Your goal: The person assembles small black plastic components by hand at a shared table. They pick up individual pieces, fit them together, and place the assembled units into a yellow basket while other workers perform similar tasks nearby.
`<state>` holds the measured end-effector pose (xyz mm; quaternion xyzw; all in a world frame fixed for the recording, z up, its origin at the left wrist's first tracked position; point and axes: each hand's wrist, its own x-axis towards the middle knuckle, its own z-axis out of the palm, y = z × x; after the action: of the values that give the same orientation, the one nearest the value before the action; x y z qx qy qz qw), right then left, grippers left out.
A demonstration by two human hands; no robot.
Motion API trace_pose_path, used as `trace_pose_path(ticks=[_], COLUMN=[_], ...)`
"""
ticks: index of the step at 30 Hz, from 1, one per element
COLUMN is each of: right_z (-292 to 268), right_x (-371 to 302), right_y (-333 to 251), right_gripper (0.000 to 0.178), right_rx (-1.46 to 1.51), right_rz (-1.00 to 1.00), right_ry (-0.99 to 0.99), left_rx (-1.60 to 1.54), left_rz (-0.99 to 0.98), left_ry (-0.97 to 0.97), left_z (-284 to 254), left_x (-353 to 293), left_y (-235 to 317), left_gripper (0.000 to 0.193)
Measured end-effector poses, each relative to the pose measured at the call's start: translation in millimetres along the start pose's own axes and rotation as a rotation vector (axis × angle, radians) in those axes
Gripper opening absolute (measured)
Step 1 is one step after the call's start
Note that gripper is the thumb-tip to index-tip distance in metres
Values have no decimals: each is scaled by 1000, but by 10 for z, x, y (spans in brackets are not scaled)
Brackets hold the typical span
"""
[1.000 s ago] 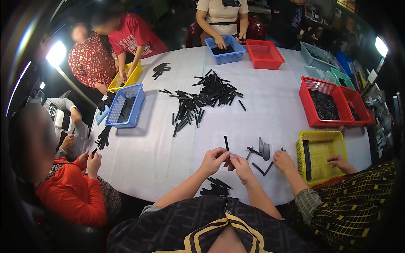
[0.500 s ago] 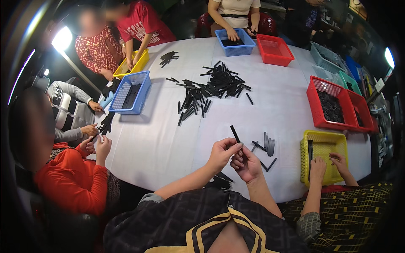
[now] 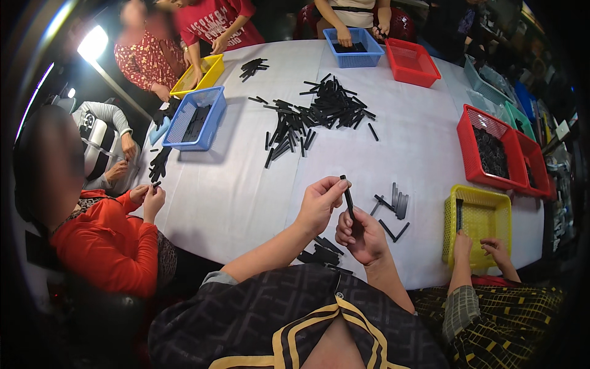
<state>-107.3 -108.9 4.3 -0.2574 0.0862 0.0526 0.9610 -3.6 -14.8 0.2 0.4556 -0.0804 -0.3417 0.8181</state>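
Note:
A slim black stick (image 3: 348,197) stands nearly upright over the table, between my two hands. My right hand (image 3: 364,238) is closed round its lower part. At the top end, the thumb and fingers of my left hand (image 3: 321,200) pinch the stick. To the right of my hands, a small group of dark grey and black sticks (image 3: 400,204) lies on the cloth, with two more forming a V (image 3: 394,232) just nearer. Below my left forearm is a stack of black pieces (image 3: 324,252), partly hidden by my clothing.
A large loose pile of black sticks (image 3: 335,104) covers the table's middle. Baskets stand around the edge: blue (image 3: 195,146), yellow (image 3: 478,194), red (image 3: 491,178) and others. A co-worker's hands (image 3: 464,249) reach into the yellow basket at right; more people work along the left and far sides.
My left fingers have shifted to the stick's top end, and my right hand has come round its lower part. The stick is still held. The whole view has shifted slightly.

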Motion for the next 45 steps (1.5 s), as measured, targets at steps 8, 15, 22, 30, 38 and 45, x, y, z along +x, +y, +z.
trace_pose_path(ticks=[8, 15, 22, 30, 38, 45], right_z=[17, 8, -39, -124, -233, -104], right_x=[-38, -76, -88, -108, -279, -216], right_y=[-51, -12, 41, 86, 37, 14], right_gripper=[27, 25, 26, 27, 31, 41], right_rx=[-132, -495, -788, -946, -876, -690], right_rz=[-70, -303, -378, -418, -383, -323], right_ry=[120, 280, 355, 392, 370, 281], left_rx=[-85, 210, 390, 535, 255, 192], left_rz=[33, -76, -58, -128, -123, -149], left_ry=[35, -160, -126, -216, -139, -235], left_z=[-79, -55, 26, 1, -192, -158], left_x=[70, -15, -16, -32, 83, -22], left_y=[133, 199, 136, 143, 248, 248], left_gripper=[14, 15, 30, 25, 21, 29])
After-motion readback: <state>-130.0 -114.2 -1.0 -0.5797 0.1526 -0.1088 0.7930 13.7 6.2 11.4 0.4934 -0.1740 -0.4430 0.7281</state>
